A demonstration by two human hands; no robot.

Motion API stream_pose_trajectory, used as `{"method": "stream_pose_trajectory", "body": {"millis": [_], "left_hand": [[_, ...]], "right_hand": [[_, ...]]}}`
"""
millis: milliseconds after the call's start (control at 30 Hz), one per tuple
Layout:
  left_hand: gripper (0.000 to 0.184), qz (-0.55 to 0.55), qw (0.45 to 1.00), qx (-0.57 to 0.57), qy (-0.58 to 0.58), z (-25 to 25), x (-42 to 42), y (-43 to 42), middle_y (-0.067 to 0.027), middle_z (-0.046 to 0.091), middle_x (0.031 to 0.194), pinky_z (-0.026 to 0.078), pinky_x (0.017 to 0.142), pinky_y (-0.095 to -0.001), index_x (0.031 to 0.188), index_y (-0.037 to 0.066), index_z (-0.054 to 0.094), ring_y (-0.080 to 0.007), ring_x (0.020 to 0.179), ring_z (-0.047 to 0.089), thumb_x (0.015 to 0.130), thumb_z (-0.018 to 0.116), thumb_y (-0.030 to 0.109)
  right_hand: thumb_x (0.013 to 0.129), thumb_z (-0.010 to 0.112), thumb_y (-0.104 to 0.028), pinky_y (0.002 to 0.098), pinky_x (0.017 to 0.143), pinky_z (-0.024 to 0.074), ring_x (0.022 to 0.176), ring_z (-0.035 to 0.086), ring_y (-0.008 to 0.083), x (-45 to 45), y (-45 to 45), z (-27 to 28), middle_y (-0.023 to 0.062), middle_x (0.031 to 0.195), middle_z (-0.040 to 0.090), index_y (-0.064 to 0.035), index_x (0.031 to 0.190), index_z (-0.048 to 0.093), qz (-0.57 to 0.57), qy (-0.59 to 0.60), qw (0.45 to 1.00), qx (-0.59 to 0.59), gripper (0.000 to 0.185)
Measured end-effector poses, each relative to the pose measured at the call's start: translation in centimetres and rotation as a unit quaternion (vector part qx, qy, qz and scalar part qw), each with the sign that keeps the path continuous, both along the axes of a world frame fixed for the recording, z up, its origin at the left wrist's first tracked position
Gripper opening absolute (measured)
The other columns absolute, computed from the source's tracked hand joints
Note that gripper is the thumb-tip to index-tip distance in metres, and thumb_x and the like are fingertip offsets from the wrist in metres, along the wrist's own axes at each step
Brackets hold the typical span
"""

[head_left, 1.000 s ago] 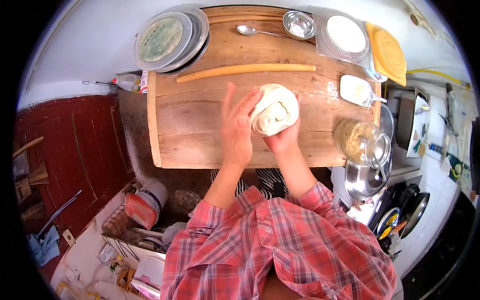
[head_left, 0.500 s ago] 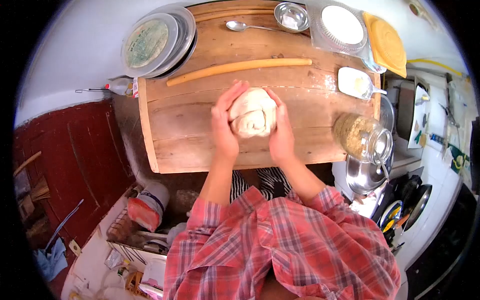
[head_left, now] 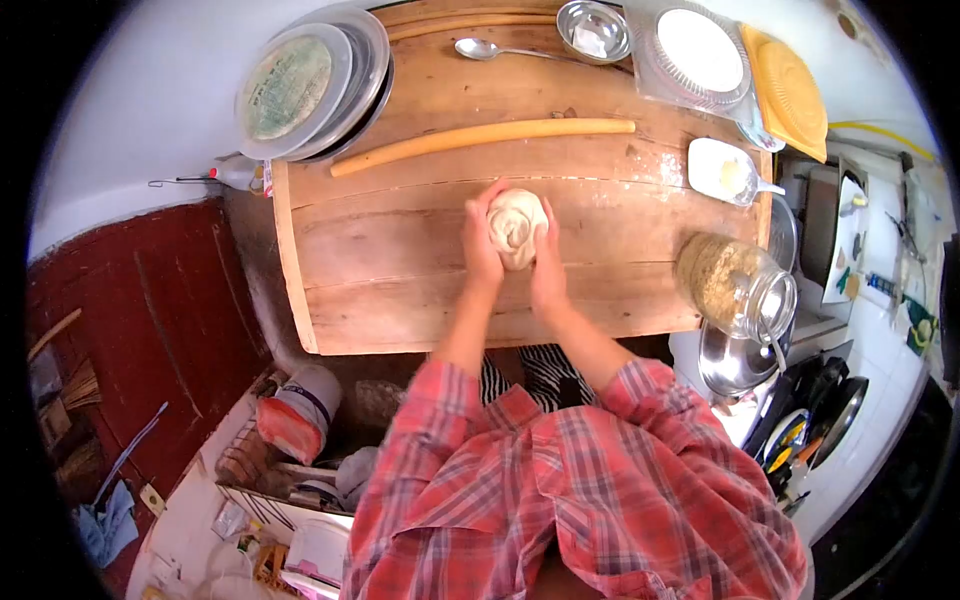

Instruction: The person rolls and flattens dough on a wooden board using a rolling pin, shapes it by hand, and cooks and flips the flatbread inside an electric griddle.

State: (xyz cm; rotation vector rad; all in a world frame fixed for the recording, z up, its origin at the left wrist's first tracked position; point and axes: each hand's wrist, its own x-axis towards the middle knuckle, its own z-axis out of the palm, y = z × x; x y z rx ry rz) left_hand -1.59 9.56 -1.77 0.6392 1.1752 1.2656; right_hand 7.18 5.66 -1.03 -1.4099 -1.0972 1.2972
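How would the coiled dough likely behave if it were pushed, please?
The dough will probably yield softly, judging by its smooth, folded spiral. Uneven pressure may distort it, since only the left hand and right hand visibly cup its sides. Its rounded outline suggests it might roll a little.

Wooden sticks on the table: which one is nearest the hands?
The long, yellowish stick just beyond the dough; the others lie farther away, near the far edge of the table.
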Motion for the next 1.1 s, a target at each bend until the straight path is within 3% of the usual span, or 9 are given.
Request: {"method": "stream_pose_trajectory", "body": {"millis": [100,267,367,533,700,767,900,1000,1100], "left_hand": [[0.08,-0.074,0.995,0.062,0.01,1.5,-2.6,4.3,-0.0154,0.042,0.143,0.018,0.115,-0.0378,0.136,0.0,0.044,-0.0239,0.137,0.032,0.096,0.015,0.063],[0.079,0.113,0.976,0.057,0.177,1.4,-3.6,1.7,-0.0153,0.037,0.147,0.014,0.116,-0.038,0.138,0.0,0.041,-0.024,0.137,0.031,0.097,0.016,0.063],[0.075,0.149,0.954,-0.195,-0.174,0.0,-0.4,-0.2,-0.0154,0.037,0.147,0.017,0.115,-0.039,0.141,0.001,0.039,-0.0238,0.136,0.033,0.098,0.019,0.06],[0.074,-0.068,0.988,0.118,0.068,0.8,-2.6,3.3,-0.0173,0.045,0.14,0.021,0.114,-0.0377,0.137,-0.004,0.042,-0.0256,0.13,0.041,0.1,0.02,0.056],[0.073,0.118,0.975,0.01,0.188,1.1,-3.3,0.5,-0.0178,0.043,0.143,0.02,0.114,-0.0362,0.139,-0.003,0.04,-0.0253,0.134,0.036,0.101,0.016,0.054],[0.075,0.033,0.997,-0.019,0.074,0.5,-2.3,-1.3,-0.0192,0.037,0.147,0.017,0.115,-0.0396,0.142,-0.005,0.033,-0.0272,0.139,0.029,0.1,0.017,0.056],[0.067,0.019,1.0,-0.01,-0.004,1.2,-1.5,-1.1,-0.0166,0.035,0.148,0.017,0.115,-0.0413,0.143,-0.001,0.033,-0.0301,0.141,0.024,0.102,0.018,0.049],[0.057,-0.027,0.945,0.04,0.323,1.1,-2.6,-0.9,-0.0179,0.039,0.146,0.021,0.114,-0.0452,0.141,-0.001,0.038,-0.0377,0.14,0.026,0.104,0.023,0.039],[0.05,-0.014,0.906,0.076,0.415,-1.2,-2.7,-0.5,-0.0184,0.04,0.145,0.02,0.113,-0.0478,0.141,0.002,0.04,-0.0427,0.139,0.024,0.103,0.028,0.033]], "right_hand": [[0.103,0.021,-0.045,0.038,0.114,0.0231,0.135,0.035,0.0256,-0.6,-1.1,3.9,0.0134,0.143,0.042,-0.0026,0.14,0.04,-0.171,0.156,0.97,-0.069,0.059],[0.103,0.022,-0.045,0.0374,0.115,0.0201,0.136,0.033,0.027,5.6,6.3,2.4,0.0148,0.142,0.043,-0.0013,0.141,0.039,0.041,-0.056,0.997,-0.028,0.06],[0.103,0.019,-0.046,0.0352,0.115,0.0197,0.137,0.032,0.0268,1.4,6.9,1.3,0.0159,0.143,0.042,0.0011,0.141,0.037,0.134,-0.125,0.983,-0.019,0.063],[0.102,0.026,-0.043,0.0364,0.113,0.0231,0.137,0.034,0.0286,2.1,1.8,1.7,0.0159,0.142,0.043,0.0019,0.138,0.04,0.033,-0.027,0.998,-0.053,0.059],[0.098,0.042,-0.034,0.0395,0.113,0.0245,0.136,0.035,0.0319,4.3,5.3,3.7,0.0146,0.142,0.044,0.0007,0.137,0.041,0.009,-0.027,0.995,-0.094,0.052],[0.101,0.035,-0.036,0.0445,0.114,0.0217,0.137,0.033,0.031,1.4,6.7,4.3,0.0145,0.142,0.044,-0.0056,0.135,0.049,0.15,-0.315,0.926,0.147,0.047],[0.097,0.044,-0.03,0.0492,0.112,0.024,0.136,0.035,0.0328,-2.6,6.9,3.8,0.0113,0.14,0.047,-0.0122,0.131,0.055,0.157,-0.501,0.84,0.136,0.039],[0.094,0.048,-0.03,0.0523,0.111,0.025,0.135,0.036,0.0316,-2.9,7.0,2.0,0.0095,0.139,0.049,-0.0116,0.125,0.06,0.134,-0.52,0.829,0.156,0.038],[0.095,0.047,-0.029,0.0521,0.111,0.0245,0.136,0.034,0.0317,-2.8,7.7,1.4,0.0075,0.14,0.048,-0.0129,0.127,0.059,0.136,-0.534,0.82,0.158,0.038]]}}
